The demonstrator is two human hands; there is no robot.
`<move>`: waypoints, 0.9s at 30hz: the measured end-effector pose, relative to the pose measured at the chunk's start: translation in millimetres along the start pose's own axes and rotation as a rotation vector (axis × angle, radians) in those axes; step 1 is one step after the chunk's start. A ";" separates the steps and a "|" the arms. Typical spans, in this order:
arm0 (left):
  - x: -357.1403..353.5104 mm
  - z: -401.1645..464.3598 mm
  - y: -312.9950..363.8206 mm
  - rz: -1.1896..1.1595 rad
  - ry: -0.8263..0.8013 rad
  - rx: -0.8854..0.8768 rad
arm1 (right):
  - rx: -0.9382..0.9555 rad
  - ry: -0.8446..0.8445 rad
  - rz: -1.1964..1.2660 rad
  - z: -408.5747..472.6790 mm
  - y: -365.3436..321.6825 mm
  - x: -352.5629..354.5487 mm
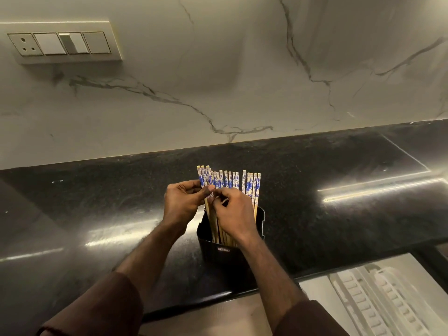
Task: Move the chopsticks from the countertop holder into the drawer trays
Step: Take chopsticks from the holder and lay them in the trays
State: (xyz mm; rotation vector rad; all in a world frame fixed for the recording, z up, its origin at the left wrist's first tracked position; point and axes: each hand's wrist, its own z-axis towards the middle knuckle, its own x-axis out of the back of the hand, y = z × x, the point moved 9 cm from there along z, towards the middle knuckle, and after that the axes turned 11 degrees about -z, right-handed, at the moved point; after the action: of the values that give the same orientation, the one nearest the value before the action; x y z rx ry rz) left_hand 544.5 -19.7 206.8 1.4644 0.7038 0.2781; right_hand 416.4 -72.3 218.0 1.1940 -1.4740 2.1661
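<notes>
A marble wall (218,69) with a switch plate (65,42) rises behind a glossy black bench (97,202). Near the bench's front edge stands a black holder (208,241), with wooden chopsticks (230,181) upright in it, their blue-patterned tops fanned out above the rim. The left hand (181,202) pinches a few chopsticks at the left of the bunch between thumb and curled fingers. The right hand (232,212), fingers bent, pinches others in the middle. An open drawer at lower right holds white trays (378,299), with no chopsticks visible in them. Judging the risk: with the bunch fanned, lifting only some could drag neighbours out, spilling them onto the bench, or tip the light holder.
</notes>
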 end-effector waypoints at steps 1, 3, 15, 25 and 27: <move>-3.3 -0.2 9.2 -0.001 -0.012 -0.019 | 0.014 0.006 0.040 -0.2 -3.9 4.7; -9.4 -1.3 31.1 0.023 -0.037 -0.065 | 0.047 0.032 0.131 -2.8 -13.2 17.7; -59.8 -63.3 157.7 0.131 -0.162 -0.268 | 0.167 -0.131 0.445 -44.5 -30.1 80.0; -82.7 -148.9 145.0 -0.042 -0.199 -0.191 | -0.020 -0.503 0.639 -170.9 27.4 97.2; -88.1 -167.3 128.5 -0.081 -0.209 -0.154 | -0.063 -0.487 0.658 -196.5 38.6 101.7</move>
State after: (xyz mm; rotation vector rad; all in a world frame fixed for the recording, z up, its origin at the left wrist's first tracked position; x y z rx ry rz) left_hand 409.1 79.9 361.7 1.2929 0.5582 0.1116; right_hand 234.5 57.5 239.9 1.4294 -2.4041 2.2633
